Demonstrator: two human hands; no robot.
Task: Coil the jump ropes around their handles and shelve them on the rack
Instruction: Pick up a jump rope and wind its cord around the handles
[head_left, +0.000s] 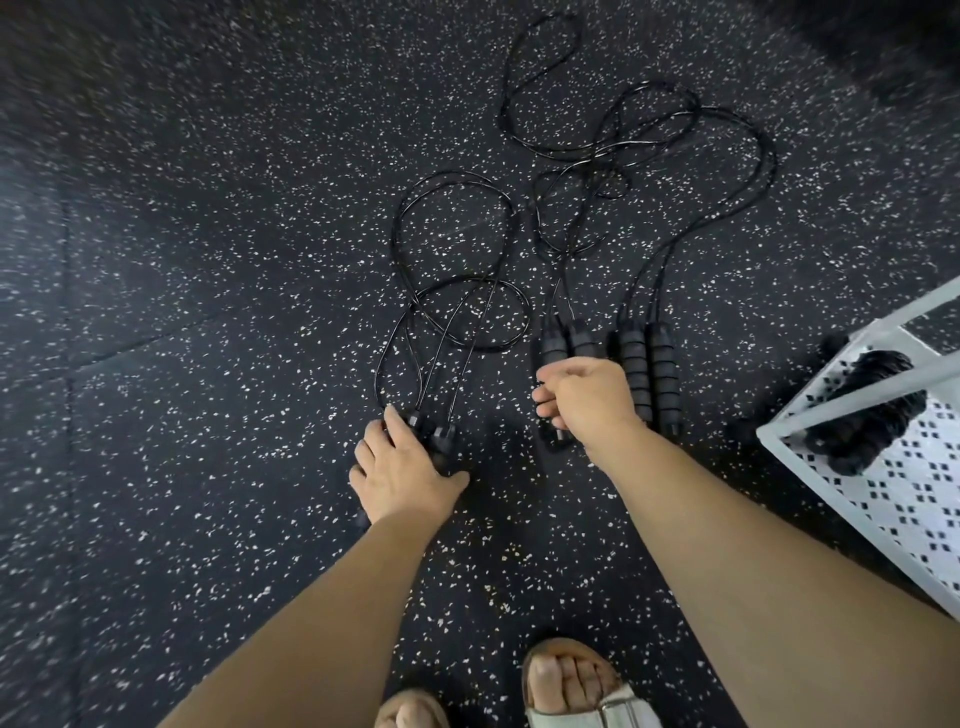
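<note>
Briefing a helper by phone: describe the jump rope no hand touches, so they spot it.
Find the white rack at right. Left of it, on the speckled floor, lies a ribbed handle pair. Unlike the middle pair and left pair, no hand touches it.

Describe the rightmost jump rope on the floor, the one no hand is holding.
The rightmost jump rope has two black handles of ribbed foam, lying side by side on the speckled floor, uncoiled. Its thin black cord runs away from the person in loose loops that cross the cord of the neighbouring rope. The right hand grips that rope's handles beside it; contact is unclear.
</note>
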